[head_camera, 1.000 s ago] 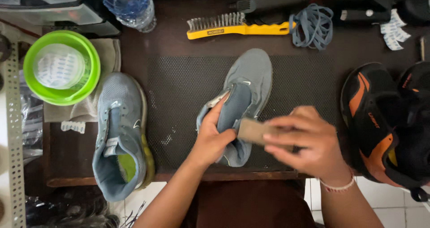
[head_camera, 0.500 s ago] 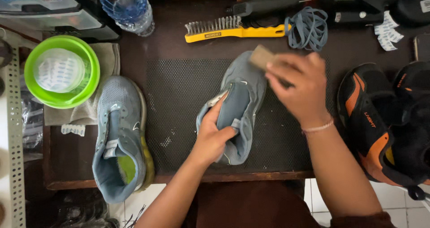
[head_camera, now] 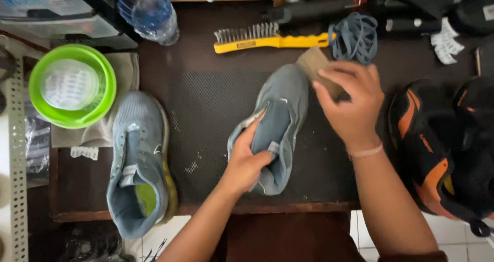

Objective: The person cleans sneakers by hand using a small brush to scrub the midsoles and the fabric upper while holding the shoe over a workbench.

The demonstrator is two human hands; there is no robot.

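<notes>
Grey-blue mesh sports shoe (head_camera: 280, 113) lies on its side on the black dotted rubber mat (head_camera: 206, 113), near the middle of the dark wooden counter (head_camera: 195, 51), toe pointing away from you. Your left hand (head_camera: 246, 161) is pressed together on the shoe's heel end, the thumb tucked inside the opening and the other fingers wrapped round the outside. Your right hand (head_camera: 350, 100) pinches a small tan rectangular block (head_camera: 314, 64) between thumb and fingertips, and the block's far end touches the shoe's toe on its right side.

The matching grey-blue shoe with a yellow-green sole (head_camera: 139, 164) rests upright just left of the mat, its heel hanging over the counter's near edge. Beyond it a lime-green plastic bowl (head_camera: 72, 84) sits on a beige cloth (head_camera: 126, 66). At the back of the counter lie a yellow-handled wire brush (head_camera: 267, 38) and, just to its right, a loose bundle of grey-blue shoelaces (head_camera: 357, 35). At your right stands a black and orange sports shoe (head_camera: 432, 138), well apart from the mat.
</notes>
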